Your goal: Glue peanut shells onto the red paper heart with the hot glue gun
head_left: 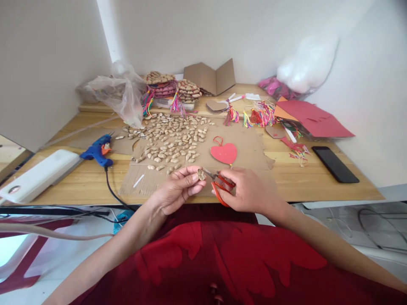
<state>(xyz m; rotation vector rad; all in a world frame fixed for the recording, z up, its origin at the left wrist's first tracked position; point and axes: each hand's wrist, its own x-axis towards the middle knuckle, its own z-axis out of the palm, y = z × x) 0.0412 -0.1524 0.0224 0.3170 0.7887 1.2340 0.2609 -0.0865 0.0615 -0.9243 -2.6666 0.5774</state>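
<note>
Between the thumb and fingers of my left hand [182, 186] is a peanut shell [201, 174], its hollow inside showing. My right hand [246, 188] grips orange-handled scissors [219, 186], whose blades point left at the shell's edge. Whether the blades touch the shell I cannot tell. Just beyond my hands lies a red paper heart [224, 153] with a red cord loop at its top. Many peanuts [171, 140] are spread over a cardboard sheet [251, 146] to the left of the heart.
A blue glue gun [98, 150] with its cord and a white power bank [40, 176] lie left. Stacked peanut-covered pieces [160, 84] stand behind, near a plastic bag [119, 93]. Tassels [262, 114], red paper [314, 118] and a black phone [335, 164] are at right.
</note>
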